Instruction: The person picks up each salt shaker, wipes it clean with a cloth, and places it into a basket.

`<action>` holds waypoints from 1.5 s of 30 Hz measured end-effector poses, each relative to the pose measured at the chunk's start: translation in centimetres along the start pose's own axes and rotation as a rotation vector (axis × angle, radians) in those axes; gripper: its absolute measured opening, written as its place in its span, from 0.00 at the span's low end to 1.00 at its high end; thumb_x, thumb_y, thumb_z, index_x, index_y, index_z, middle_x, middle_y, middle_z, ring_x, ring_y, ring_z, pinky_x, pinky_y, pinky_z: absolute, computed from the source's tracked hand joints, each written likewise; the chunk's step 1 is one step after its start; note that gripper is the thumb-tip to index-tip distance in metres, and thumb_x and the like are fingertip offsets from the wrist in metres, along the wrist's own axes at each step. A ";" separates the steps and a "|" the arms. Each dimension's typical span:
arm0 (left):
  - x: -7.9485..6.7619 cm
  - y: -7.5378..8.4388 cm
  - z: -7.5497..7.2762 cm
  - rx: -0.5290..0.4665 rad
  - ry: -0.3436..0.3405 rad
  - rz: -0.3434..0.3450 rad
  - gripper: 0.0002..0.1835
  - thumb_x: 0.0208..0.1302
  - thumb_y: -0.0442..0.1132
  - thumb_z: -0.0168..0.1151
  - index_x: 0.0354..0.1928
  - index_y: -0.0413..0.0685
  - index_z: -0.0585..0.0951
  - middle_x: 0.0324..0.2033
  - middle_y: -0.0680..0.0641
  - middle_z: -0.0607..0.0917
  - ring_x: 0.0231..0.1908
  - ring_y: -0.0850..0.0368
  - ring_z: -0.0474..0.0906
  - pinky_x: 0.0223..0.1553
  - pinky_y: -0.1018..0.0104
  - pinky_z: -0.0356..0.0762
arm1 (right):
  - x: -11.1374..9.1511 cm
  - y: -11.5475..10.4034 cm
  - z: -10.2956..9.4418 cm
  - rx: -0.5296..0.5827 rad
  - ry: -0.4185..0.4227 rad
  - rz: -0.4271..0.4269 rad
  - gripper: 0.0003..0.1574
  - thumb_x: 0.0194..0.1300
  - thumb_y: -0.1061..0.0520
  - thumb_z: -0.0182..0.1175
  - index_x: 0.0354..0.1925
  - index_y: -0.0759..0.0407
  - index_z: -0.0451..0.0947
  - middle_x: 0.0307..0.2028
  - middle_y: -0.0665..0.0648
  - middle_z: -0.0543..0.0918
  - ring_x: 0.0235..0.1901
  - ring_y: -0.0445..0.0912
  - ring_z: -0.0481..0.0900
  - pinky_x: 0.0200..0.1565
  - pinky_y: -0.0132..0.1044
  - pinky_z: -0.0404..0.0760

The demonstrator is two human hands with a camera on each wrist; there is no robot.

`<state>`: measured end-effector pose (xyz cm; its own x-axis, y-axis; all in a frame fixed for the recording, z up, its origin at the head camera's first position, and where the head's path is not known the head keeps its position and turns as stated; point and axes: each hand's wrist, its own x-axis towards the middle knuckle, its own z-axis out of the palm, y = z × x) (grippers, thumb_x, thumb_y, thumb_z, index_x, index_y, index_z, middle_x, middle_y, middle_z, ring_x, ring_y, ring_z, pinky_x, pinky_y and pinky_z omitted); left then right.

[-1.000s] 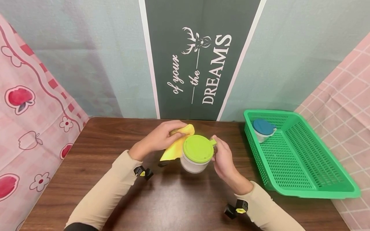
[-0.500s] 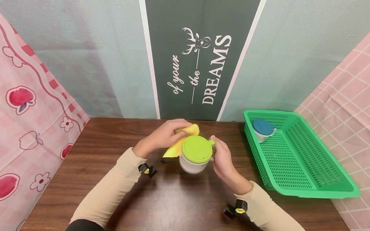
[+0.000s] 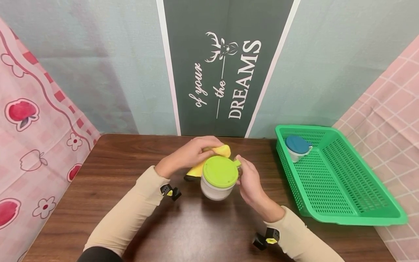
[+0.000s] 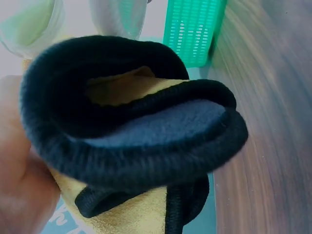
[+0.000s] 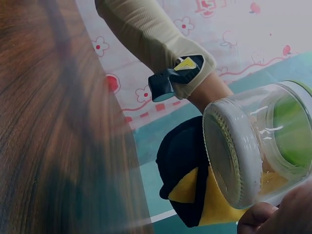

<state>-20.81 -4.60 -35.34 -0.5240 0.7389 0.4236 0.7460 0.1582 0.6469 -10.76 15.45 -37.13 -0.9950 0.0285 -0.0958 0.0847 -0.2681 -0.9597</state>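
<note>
A clear jar with a lime-green lid (image 3: 220,171) and a side handle is held off the table by my right hand (image 3: 250,180), whose fingers curl round the handle. My left hand (image 3: 193,154) grips a yellow cloth (image 3: 223,150) with a dark edge against the jar's far left side. In the left wrist view the folded cloth (image 4: 131,165) shows its black border and grey inner face. The right wrist view shows the jar's clear glass wall and base (image 5: 229,151), with the cloth behind it. Most left fingertips are hidden by the cloth.
On the right of the brown wooden table (image 3: 196,233) stands a green perforated basket (image 3: 330,189). Inside its far left corner sits a similar jar with a blue lid (image 3: 298,145). Printed fabric hangs behind and along both sides.
My left hand and the cloth have shifted right along the far side of the jar. The jar has moved slightly left and nearer, still in my right hand.
</note>
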 end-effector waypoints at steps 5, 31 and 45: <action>0.3 0.2 -0.1 -0.002 -0.033 0.004 0.15 0.68 0.32 0.65 0.56 0.44 0.85 0.51 0.47 0.85 0.54 0.57 0.79 0.60 0.63 0.74 | -0.2 0.0 0.2 0.003 -0.018 0.005 0.25 0.82 0.52 0.41 0.26 0.54 0.70 0.19 0.47 0.70 0.17 0.37 0.65 0.21 0.26 0.61; 1.2 0.5 0.4 0.056 -0.030 -0.012 0.16 0.69 0.34 0.64 0.57 0.45 0.84 0.51 0.50 0.85 0.53 0.59 0.79 0.59 0.65 0.73 | -0.3 -0.1 0.1 0.005 -0.055 -0.002 0.23 0.83 0.52 0.40 0.31 0.55 0.72 0.20 0.47 0.72 0.18 0.36 0.67 0.22 0.25 0.63; 1.1 0.6 0.5 0.034 -0.050 0.014 0.16 0.69 0.30 0.64 0.56 0.43 0.85 0.51 0.47 0.85 0.54 0.56 0.79 0.60 0.65 0.73 | -0.1 -0.2 -0.3 0.004 -0.031 -0.011 0.24 0.82 0.51 0.41 0.29 0.53 0.74 0.20 0.47 0.73 0.18 0.37 0.68 0.22 0.26 0.62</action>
<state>-20.76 -3.42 -34.79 -0.4930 0.7726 0.4000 0.7670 0.1689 0.6191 -10.63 15.82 -37.05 -0.9971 0.0016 -0.0764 0.0731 -0.2722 -0.9595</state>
